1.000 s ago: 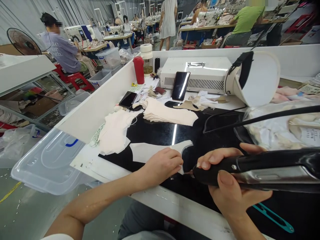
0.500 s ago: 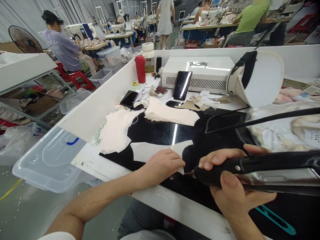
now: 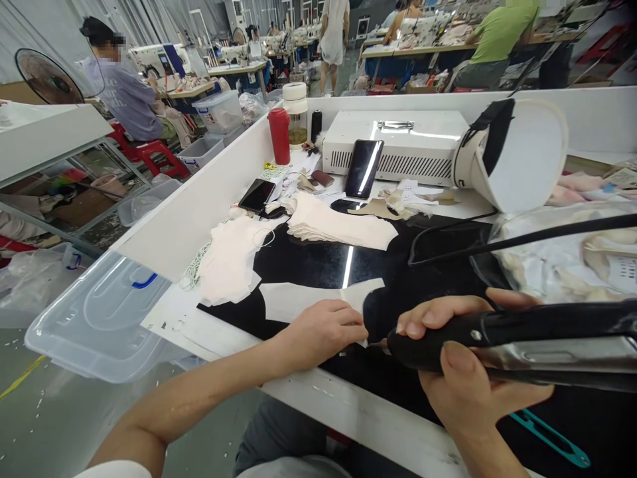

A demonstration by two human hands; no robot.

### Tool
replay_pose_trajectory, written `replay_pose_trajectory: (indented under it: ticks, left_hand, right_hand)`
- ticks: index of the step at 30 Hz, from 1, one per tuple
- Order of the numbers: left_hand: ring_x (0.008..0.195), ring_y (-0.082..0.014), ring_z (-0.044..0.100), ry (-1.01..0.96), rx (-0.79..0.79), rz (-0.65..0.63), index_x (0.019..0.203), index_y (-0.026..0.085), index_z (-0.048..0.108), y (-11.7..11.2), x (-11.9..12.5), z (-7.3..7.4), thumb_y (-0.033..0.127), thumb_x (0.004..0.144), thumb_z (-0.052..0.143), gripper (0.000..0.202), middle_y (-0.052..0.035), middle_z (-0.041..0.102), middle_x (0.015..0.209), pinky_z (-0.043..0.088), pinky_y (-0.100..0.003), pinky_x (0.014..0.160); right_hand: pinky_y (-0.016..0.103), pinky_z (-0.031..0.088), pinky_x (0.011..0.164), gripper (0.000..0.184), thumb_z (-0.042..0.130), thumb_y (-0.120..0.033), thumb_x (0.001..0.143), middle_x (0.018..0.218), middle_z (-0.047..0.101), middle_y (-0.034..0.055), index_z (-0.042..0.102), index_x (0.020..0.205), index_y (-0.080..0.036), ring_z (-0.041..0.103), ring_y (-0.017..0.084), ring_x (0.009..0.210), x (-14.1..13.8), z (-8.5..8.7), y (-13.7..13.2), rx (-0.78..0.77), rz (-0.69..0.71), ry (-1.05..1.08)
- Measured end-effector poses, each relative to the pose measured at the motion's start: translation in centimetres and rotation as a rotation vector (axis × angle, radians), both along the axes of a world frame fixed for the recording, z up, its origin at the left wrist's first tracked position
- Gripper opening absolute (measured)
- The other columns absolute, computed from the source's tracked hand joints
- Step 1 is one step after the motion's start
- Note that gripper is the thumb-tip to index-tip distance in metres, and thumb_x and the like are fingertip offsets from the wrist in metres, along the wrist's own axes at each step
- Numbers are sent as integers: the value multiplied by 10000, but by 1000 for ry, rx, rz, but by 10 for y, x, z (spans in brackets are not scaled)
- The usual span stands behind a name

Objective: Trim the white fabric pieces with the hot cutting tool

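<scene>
In the head view, my left hand [image 3: 331, 330] rests on a pale cut fabric piece [image 3: 298, 300] lying on the black work surface. Its fingers are curled and pinch the piece's near right corner. My right hand [image 3: 462, 372] is wrapped around a thick black handheld tool [image 3: 537, 325] with a silvery strip along its side. The tool's narrow metal tip [image 3: 382, 344] points left, close to my left fingertips. Whether the tip touches the fabric I cannot make out. Below the tool lies a teal slotted implement [image 3: 552, 438].
Stacked pale fabric pieces [image 3: 343, 226] and a second pile [image 3: 231, 259] lie beyond my left hand. Behind them are a phone [image 3: 364, 169], a white vented box [image 3: 398, 143] with a wide white hose mouth [image 3: 527, 156], and a red cup [image 3: 279, 136]. A black cable [image 3: 557, 232] crosses at right.
My left fingers have shifted very slightly at the fabric's corner, covering a bit more of it. The tool has hardly moved. In the background, a walking person has moved slightly to the right.
</scene>
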State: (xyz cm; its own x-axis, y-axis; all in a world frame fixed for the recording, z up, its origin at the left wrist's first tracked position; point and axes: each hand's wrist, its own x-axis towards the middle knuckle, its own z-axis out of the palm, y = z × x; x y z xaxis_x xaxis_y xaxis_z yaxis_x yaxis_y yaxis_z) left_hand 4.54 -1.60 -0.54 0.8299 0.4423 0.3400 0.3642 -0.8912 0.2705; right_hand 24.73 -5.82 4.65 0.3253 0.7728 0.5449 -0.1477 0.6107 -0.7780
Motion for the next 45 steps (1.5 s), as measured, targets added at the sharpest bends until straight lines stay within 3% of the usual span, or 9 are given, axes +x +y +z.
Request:
replay_pose_trajectory:
  ticks: [9,17,21,28,45]
  left_hand:
    - [1096,-208,816,-88,55,-28,1202,151,830,-1,-8,-5,79,1210,512,326,-97,873,1222,667,-337,1103]
    - [1191,-241,823,-85,-40,-13,1278,135,843,-2,-10,-7,54,1135,610,285,-133,873,1272,670,-387,1148]
    - [1131,-250,831,-156,-178,64,1160,153,879,-3,-5,-1,134,1105,673,214,-124,875,1220,665,-409,1127]
    - [1006,-222,827,-153,-260,125,984,160,836,-1,6,2,267,1126,807,180,-80,861,1066,622,-355,1038]
    - [1038,-218,807,-147,-264,129,1061,175,817,0,3,0,266,1169,751,155,-74,852,1142,603,-354,1029]
  right_hand:
    - [420,689,636,501,970,-343,920,860,725,-53,684,1331,-320,690,200,622,0,0,1,-4,-20,-5]
    - [408,677,609,498,990,-368,901,837,721,-64,696,1300,-315,678,197,607,-2,3,0,-4,-25,15]
    - [422,684,620,514,1001,-381,893,844,725,-62,694,1301,-324,674,202,613,-2,2,0,-32,-27,21]
    - [385,664,615,486,988,-343,914,860,733,-59,706,1309,-306,674,190,631,-1,2,1,-4,-1,33]
    - [391,668,618,495,1004,-360,909,843,739,-62,704,1299,-305,673,189,609,-3,6,2,7,-7,27]
